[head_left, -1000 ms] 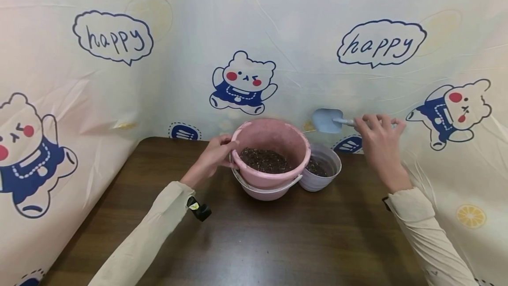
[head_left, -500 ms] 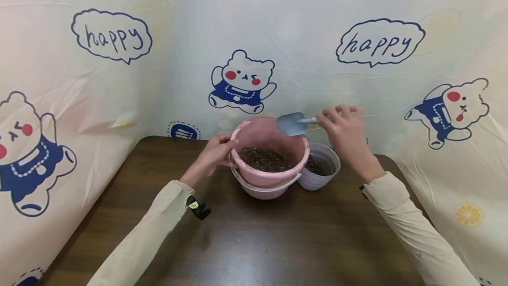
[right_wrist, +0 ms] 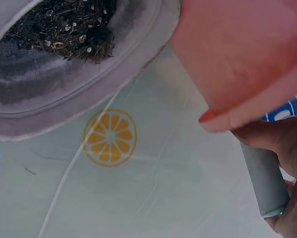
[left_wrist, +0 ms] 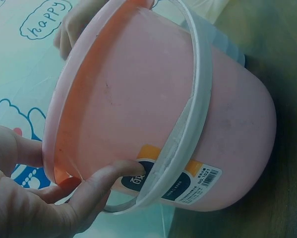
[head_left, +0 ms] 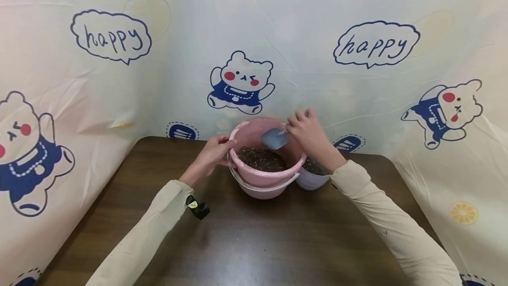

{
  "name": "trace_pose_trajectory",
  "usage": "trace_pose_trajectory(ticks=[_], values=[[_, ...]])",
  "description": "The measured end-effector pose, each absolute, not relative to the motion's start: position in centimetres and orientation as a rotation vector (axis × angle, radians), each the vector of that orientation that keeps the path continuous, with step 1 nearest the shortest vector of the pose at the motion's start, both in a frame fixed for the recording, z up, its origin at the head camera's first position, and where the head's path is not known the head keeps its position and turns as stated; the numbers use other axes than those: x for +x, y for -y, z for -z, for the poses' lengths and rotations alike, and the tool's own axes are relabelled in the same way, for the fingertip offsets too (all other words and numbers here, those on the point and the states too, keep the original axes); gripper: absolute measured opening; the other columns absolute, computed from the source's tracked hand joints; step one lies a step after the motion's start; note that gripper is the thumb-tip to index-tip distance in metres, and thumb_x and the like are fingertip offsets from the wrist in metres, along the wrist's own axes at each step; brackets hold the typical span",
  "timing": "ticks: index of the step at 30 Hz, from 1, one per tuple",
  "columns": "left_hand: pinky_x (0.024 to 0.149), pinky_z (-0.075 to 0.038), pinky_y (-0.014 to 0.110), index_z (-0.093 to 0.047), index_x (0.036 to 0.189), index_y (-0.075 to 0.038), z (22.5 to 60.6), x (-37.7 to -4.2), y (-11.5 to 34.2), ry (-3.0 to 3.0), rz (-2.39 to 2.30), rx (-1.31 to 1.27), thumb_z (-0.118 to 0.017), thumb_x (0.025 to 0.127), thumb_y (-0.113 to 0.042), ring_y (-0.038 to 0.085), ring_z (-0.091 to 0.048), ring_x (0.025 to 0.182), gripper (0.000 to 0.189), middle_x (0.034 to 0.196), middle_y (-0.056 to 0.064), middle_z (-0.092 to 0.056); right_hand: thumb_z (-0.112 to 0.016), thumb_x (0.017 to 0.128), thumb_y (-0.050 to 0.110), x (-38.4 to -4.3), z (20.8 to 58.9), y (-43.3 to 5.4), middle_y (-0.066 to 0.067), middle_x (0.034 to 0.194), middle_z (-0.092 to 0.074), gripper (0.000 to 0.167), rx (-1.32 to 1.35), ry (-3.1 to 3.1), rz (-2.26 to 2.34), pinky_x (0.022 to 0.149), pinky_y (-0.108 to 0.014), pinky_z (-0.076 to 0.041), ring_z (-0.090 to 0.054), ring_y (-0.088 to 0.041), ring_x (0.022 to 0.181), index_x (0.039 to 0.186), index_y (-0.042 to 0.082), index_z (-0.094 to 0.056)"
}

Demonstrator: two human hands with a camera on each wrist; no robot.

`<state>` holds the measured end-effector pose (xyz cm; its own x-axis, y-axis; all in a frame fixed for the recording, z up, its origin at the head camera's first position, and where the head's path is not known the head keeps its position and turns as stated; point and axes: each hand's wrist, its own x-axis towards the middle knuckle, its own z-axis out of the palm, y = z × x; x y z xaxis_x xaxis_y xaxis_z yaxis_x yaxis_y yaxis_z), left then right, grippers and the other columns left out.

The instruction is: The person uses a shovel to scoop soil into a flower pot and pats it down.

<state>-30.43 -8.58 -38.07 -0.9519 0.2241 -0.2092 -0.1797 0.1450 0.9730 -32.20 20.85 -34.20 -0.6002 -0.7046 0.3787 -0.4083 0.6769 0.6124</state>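
A pink bucket (head_left: 263,193) stands on the table with dark soil (head_left: 262,160) in it. My left hand (head_left: 211,156) holds the bucket's left rim; in the left wrist view, one digit lies on the outer wall near the white carrying handle (left_wrist: 203,74). My right hand (head_left: 311,135) grips the handle of a blue-grey garden trowel (head_left: 274,139), whose blade hangs inside the bucket mouth, above the soil. In the right wrist view the trowel handle (right_wrist: 265,178) passes through the curled fingers. Behind the right forearm, a pale grey pot (head_left: 312,182) is partly hidden.
Close to the bucket's right side, the pot holds some soil (right_wrist: 69,29). A printed fabric sheet (head_left: 301,21) rises behind and at both sides of the brown table (head_left: 246,246). A black strap piece (head_left: 198,208) hangs at the left wrist.
The right hand has carried the trowel leftward and down, from right of the pot to inside the bucket's mouth. The left hand keeps its hold on the rim.
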Motion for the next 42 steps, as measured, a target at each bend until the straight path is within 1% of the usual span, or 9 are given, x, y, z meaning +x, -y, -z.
trace_pose_trajectory(ticks=[5,11,17,20,23,32,37,39,42], values=[[0.076,-0.068,0.038,-0.044,0.152,0.003,38.2,-30.5,8.6,-2.124,-1.870,0.051,-0.050,0.110,-0.018,0.024,-0.063,0.094,0.047,0.141,0.027,-0.049,-0.068,0.098,0.005,-33.2,35.6,-19.5,-0.002,0.098,-0.064,0.017,0.859,2.266,0.678,0.081,-0.045,-0.044,-0.049,-0.026,0.091,0.092,0.017,-0.080],[0.074,-0.068,0.038,-0.044,0.152,0.005,38.3,-30.5,8.6,-2.118,-1.886,0.054,-0.050,0.109,-0.017,0.022,-0.064,0.089,0.049,0.141,0.029,-0.048,-0.071,0.094,0.007,-34.0,36.9,-17.6,-0.003,0.093,-0.068,0.016,0.842,2.375,0.664,0.082,-0.047,-0.044,-0.052,-0.024,0.093,0.083,0.015,-0.080],[0.073,-0.068,0.037,-0.045,0.150,0.004,38.1,-30.5,8.5,-2.134,-1.868,0.037,-0.051,0.109,-0.018,0.023,-0.065,0.088,0.047,0.139,0.028,-0.049,-0.068,0.097,0.008,-34.6,37.6,-16.6,-0.004,0.100,-0.070,0.017,0.858,2.427,0.726,0.091,-0.052,-0.048,-0.055,-0.026,0.103,0.090,0.015,-0.081],[0.073,-0.068,0.037,-0.046,0.148,0.004,38.2,-30.5,8.4,-2.136,-1.865,0.038,-0.052,0.109,-0.018,0.024,-0.064,0.088,0.045,0.137,0.028,-0.049,-0.073,0.096,0.018,-34.5,37.8,-16.5,-0.003,0.102,-0.074,0.009,0.932,2.449,0.646,0.090,-0.054,-0.050,-0.059,-0.027,0.104,0.095,0.016,-0.082],[0.074,-0.068,0.037,-0.047,0.148,0.004,38.2,-30.4,8.4,-2.141,-1.852,0.033,-0.052,0.109,-0.018,0.026,-0.064,0.093,0.045,0.139,0.028,-0.049,-0.074,0.097,0.025,-34.5,38.0,-16.3,-0.003,0.104,-0.075,0.014,1.021,2.509,0.520,0.088,-0.054,-0.050,-0.060,-0.027,0.103,0.099,0.015,-0.083],[0.080,-0.067,0.039,-0.045,0.150,0.003,38.2,-30.6,8.4,-2.154,-1.839,0.050,-0.051,0.110,-0.020,0.029,-0.064,0.101,0.047,0.144,0.028,-0.047,-0.071,0.098,0.014,-34.9,38.0,-16.8,-0.006,0.102,-0.075,0.011,1.083,2.667,0.371,0.093,-0.059,-0.048,-0.057,-0.030,0.105,0.095,0.009,-0.081],[0.083,-0.067,0.040,-0.043,0.153,0.002,38.4,-30.6,8.4,-2.146,-1.832,0.040,-0.052,0.110,-0.020,0.034,-0.062,0.111,0.049,0.147,0.027,-0.046,-0.069,0.096,0.003,-34.6,37.5,-17.4,-0.010,0.121,-0.074,0.017,1.197,2.881,0.082,0.114,-0.067,-0.038,-0.058,-0.035,0.124,0.106,0.009,-0.081],[0.083,-0.067,0.041,-0.043,0.153,0.002,38.4,-30.6,8.4,-2.144,-1.837,0.032,-0.052,0.110,-0.020,0.035,-0.062,0.112,0.049,0.147,0.026,-0.046,-0.071,0.095,0.002,-34.5,37.3,-17.5,-0.010,0.127,-0.073,0.020,1.227,2.938,-0.015,0.118,-0.068,-0.035,-0.057,-0.035,0.130,0.110,0.010,-0.081],[0.084,-0.067,0.040,-0.043,0.153,0.002,38.3,-30.6,8.4,-2.149,-1.836,0.038,-0.052,0.110,-0.021,0.036,-0.062,0.112,0.049,0.146,0.026,-0.046,-0.072,0.094,0.001,-34.3,37.1,-17.7,-0.011,0.125,-0.073,0.020,1.228,2.957,-0.046,0.117,-0.067,-0.037,-0.057,-0.034,0.130,0.111,0.007,-0.079]])
